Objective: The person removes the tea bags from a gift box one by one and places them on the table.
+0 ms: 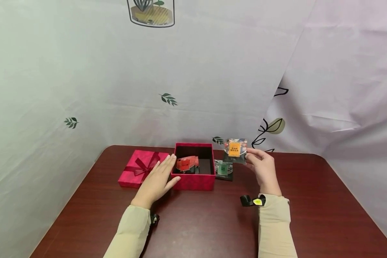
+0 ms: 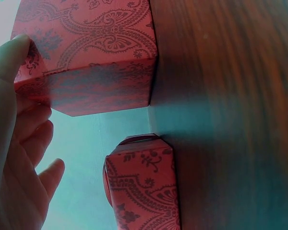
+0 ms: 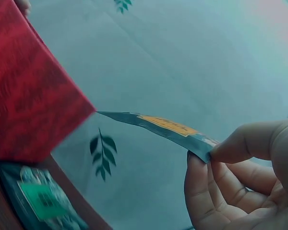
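A red patterned gift box [image 1: 193,182] stands uncovered on the table, with a sachet with a red label [image 1: 185,165] inside. My left hand [image 1: 158,181] lies along the box's left side with fingers straight, its thumb at the front edge. In the left wrist view the thumb overlaps the box's corner. Between thumb and fingertips, my right hand [image 1: 261,166] pinches the edge of a dark sachet with an orange label [image 1: 234,149], held up to the right of the box. Below it, a sachet with a green label [image 1: 223,169] lies on the table against the box's right side.
The red box lid [image 1: 137,175] with a dark red ribbon bow lies left of the box, partly behind the left hand. A reddish-brown table [image 1: 209,222] bears everything. Behind it hangs a pale curtain [image 1: 213,71] with leaf prints.
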`<state>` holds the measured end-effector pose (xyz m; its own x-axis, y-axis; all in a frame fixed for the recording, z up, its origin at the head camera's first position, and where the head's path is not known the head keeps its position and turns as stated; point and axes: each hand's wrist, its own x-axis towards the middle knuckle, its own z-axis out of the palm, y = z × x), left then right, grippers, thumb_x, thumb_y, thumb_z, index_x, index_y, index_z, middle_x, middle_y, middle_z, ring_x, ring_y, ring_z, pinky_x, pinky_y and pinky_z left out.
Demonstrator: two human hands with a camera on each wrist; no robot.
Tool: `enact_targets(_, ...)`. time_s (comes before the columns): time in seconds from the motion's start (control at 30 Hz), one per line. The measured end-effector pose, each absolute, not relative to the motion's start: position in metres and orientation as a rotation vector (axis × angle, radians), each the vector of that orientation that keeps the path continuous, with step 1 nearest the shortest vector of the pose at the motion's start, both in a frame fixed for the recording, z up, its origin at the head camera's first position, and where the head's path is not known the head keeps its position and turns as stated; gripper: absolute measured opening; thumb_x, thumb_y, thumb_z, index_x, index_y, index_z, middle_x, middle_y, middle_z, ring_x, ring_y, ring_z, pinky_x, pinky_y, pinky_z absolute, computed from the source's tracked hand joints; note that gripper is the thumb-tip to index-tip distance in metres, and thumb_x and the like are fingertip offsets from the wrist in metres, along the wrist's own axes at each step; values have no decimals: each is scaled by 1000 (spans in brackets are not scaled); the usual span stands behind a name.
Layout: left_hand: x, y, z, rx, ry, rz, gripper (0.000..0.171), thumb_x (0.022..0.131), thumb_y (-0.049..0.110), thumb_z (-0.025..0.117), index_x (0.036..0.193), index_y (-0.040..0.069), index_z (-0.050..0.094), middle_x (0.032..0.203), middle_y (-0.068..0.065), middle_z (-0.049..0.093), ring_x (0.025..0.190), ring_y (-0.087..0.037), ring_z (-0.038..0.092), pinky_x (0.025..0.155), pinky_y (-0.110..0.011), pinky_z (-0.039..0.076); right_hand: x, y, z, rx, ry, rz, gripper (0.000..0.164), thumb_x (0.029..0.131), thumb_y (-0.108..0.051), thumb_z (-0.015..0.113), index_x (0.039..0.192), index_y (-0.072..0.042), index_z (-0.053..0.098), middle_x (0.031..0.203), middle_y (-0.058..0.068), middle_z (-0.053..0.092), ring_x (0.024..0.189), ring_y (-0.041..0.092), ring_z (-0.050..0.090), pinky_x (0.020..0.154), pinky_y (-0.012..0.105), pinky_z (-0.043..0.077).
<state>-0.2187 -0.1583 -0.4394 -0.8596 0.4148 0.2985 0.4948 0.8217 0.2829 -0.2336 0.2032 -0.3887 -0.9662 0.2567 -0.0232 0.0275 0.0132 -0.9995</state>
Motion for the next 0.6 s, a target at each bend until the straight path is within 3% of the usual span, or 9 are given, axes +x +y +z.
enact_targets(0.17,-219,-158,-440,-709,-2782,-517,77,100,46,60,159,5,32,164,-11,30,152,-31,27,122,-54,23,-235,218,-398,-378,-2115,2064,35,98,-4,57,131,8,60,103,-1,66,81,6,66,73,19,58)
enact_targets(0.6,-219,-158,-439,-708,-2781,-522,78,100,46,60,159,5,32,164,-11,30,152,-29,25,123,-52,21,-238,241,-421,-557,-2274,1976,40,101,-9,52,137,8,56,133,21,53,83,5,60,69,17,57)
